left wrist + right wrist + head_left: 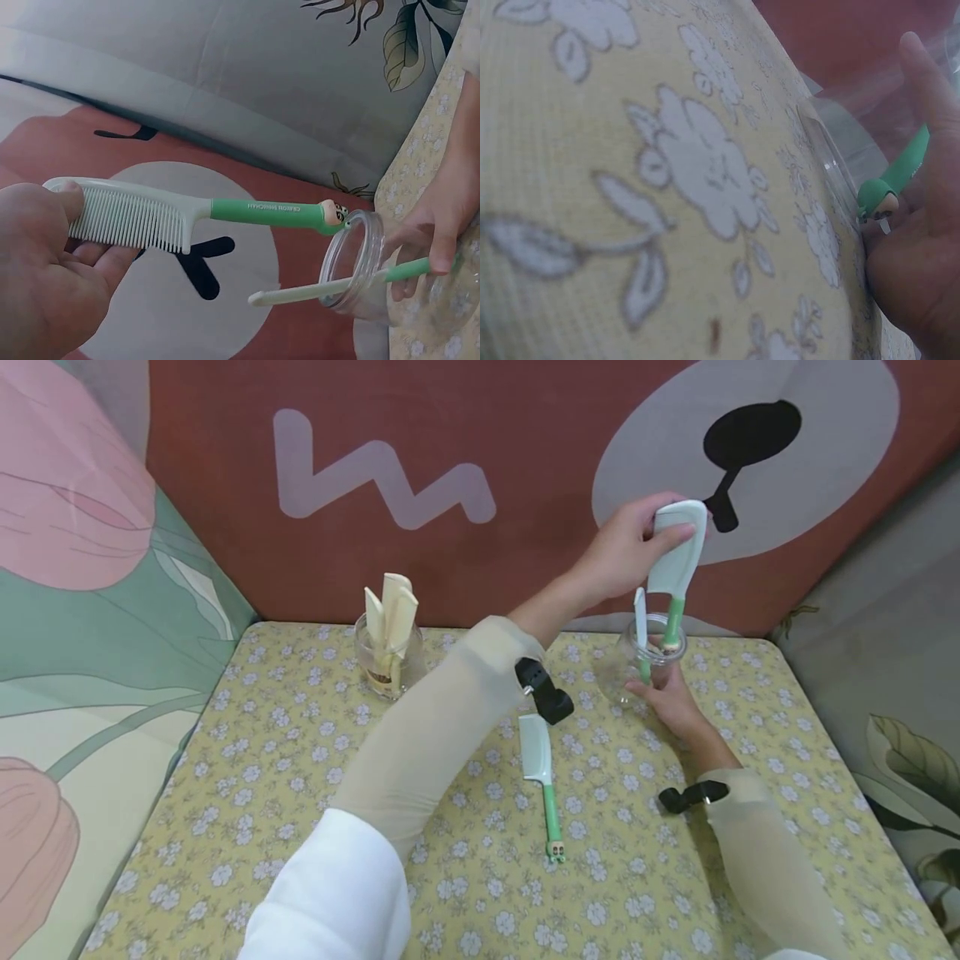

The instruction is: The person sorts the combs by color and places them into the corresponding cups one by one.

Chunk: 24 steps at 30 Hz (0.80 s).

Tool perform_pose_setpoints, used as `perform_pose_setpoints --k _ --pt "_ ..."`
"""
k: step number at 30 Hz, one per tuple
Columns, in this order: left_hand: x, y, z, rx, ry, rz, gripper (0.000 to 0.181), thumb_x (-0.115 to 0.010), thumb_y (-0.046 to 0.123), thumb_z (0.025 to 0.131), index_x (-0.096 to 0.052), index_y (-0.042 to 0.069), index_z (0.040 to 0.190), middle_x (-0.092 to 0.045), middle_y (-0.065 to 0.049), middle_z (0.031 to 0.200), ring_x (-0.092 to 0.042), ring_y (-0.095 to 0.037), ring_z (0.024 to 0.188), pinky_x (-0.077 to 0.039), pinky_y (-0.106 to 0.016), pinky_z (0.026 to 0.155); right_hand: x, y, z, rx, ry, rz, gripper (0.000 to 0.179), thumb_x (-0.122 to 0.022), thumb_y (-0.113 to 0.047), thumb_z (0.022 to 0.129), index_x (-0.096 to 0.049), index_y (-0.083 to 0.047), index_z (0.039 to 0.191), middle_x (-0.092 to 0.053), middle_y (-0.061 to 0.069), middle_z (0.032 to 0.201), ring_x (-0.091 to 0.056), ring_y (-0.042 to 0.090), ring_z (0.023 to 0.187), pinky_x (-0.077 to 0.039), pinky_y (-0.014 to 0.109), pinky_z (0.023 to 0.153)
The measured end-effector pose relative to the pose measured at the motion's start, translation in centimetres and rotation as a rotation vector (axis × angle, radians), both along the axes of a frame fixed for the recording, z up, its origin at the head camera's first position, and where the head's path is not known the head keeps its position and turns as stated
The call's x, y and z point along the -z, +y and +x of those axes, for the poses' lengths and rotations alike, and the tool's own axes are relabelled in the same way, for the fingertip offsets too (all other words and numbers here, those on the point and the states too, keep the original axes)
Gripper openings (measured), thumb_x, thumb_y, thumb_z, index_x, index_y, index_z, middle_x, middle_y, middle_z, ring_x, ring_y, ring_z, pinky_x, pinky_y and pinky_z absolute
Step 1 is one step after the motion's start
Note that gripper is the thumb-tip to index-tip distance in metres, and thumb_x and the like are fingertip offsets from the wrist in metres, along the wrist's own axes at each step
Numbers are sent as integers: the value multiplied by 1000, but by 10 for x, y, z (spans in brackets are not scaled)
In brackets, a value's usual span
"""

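My left hand (630, 550) pinches a pale comb (681, 556) by its toothed end, its green handle pointing down. The handle's small character-head tip is at the mouth of a clear jar (611, 672), as the left wrist view shows. My right hand (678, 703) grips that jar low on its side. Inside it leans another pale comb (641, 620) with a green handle; the right wrist view shows its green end (904, 166) near the jar's bottom. A third such comb (536, 747) lies on the table, with its handle towards me.
On the left, a second clear jar (412, 664) holds several cream-coloured combs (399, 620). A yellow flowered cloth (262, 827) covers the table. Behind it rises a red-brown printed backdrop (525, 435), with printed fabric on both sides.
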<state>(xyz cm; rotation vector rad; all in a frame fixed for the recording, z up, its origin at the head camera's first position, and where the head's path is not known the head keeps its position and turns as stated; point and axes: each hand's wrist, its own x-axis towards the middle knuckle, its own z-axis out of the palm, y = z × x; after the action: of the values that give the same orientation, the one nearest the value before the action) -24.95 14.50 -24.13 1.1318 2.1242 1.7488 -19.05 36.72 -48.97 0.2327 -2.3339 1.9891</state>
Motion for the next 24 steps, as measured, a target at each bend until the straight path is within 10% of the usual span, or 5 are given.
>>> perform_pose_setpoints --k 9,24 --pt "7 13 3 -35 51 -94 36 -56 16 106 -55 7 141 -62 -6 129 -60 -10 106 -48 -14 83 -2 0 1 -1 -4 2 85 -61 10 96 -17 -27 159 -16 10 169 -12 26 155 -9 46 125" --pt "37 23 -3 -53 52 -158 37 -53 15 107 -55 5 142 -64 -9 131 -62 -13 107 -47 -15 82 -2 1 1 -8 -1 -8 90 -61 11 96 -8 -20 163 -14 8 170 -12 26 156 -17 34 124"
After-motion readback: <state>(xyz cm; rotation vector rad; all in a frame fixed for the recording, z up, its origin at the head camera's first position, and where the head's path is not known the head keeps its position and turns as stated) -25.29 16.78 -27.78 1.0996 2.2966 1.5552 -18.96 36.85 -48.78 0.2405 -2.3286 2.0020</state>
